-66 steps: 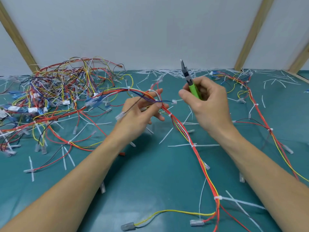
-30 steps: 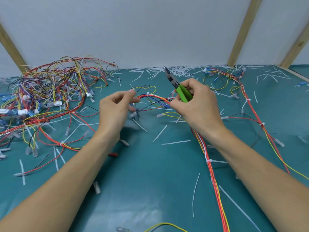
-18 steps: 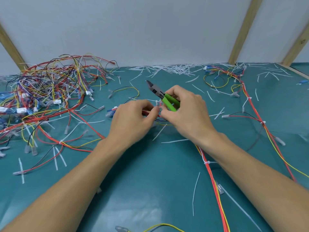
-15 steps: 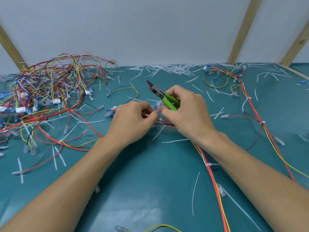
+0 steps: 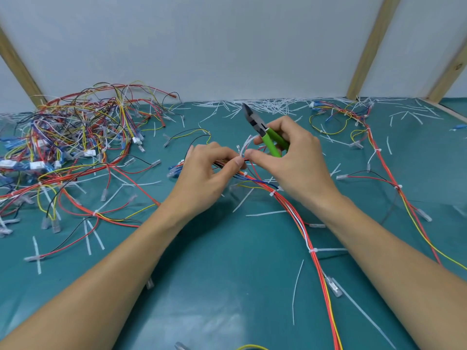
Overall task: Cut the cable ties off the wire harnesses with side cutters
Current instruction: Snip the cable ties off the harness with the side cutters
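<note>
Right hand (image 5: 295, 162) grips side cutters (image 5: 262, 131) — left hand (image 5: 207, 173) pinches harness (image 5: 298, 218).

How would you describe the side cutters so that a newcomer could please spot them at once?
Start at the teal mat and find the person's right hand near its middle. The side cutters rise from that hand's grip, dark jaws pointing up and left. Their bright green handles are the only green thing among red, yellow and blue wires.
</note>
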Demonstrator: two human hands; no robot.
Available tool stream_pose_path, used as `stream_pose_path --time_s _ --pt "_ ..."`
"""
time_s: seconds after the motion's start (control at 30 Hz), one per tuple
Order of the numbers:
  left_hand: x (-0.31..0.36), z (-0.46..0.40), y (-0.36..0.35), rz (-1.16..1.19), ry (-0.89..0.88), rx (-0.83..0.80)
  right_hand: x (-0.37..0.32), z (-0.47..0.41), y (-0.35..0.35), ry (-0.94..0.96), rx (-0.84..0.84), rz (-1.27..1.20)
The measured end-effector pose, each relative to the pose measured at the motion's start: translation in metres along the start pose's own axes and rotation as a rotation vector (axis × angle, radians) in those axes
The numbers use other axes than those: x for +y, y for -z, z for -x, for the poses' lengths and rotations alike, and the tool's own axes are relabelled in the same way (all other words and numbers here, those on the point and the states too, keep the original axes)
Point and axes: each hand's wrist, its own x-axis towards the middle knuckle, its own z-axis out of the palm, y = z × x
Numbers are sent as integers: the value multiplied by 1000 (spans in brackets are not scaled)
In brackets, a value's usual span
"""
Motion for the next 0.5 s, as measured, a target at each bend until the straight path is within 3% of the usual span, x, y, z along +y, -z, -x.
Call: stream_pose_path --time_s 0.2,0.5 --pt "0 1 -1 -33 24 -10 4 -2 -1 -105 8 34" --pt "-2 0 1 -15 3 28 22 -19 5 -357 96 -150"
